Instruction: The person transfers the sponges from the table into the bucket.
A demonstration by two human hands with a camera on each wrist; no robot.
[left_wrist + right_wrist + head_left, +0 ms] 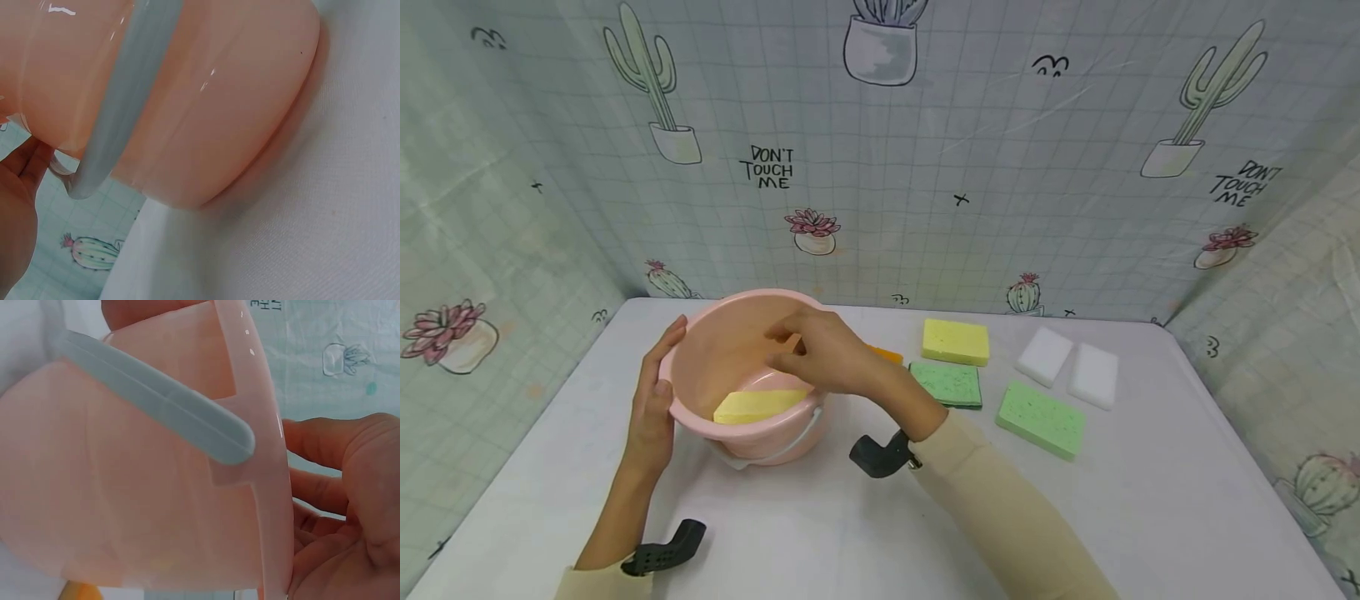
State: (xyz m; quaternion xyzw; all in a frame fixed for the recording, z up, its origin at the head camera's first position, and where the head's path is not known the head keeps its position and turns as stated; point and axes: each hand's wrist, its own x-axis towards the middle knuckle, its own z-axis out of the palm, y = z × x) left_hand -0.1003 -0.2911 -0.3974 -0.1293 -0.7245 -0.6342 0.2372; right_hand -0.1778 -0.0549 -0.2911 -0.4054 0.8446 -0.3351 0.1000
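Observation:
A pink bucket [741, 430] with a pale handle [128, 87] stands at the left of the white table, its mouth facing up toward the head camera. A yellow sponge [758, 406] lies inside it. My left hand [652, 412] holds the bucket by its left side, fingers and thumb at the rim. Over the bucket's right rim reaches my right hand [829, 350], fingers loosely bent above the opening. Nothing shows between its thumb and fingers. In the right wrist view, the rim hides some of its fingertips.
Right of the bucket on the table [925, 533] lie a yellow sponge [956, 342], a dark-edged green sponge [947, 384], a light green sponge [1041, 420] and two white sponges [1045, 357]. An orange piece [886, 354] shows partly behind my right wrist. Cactus-printed cloth surrounds the table.

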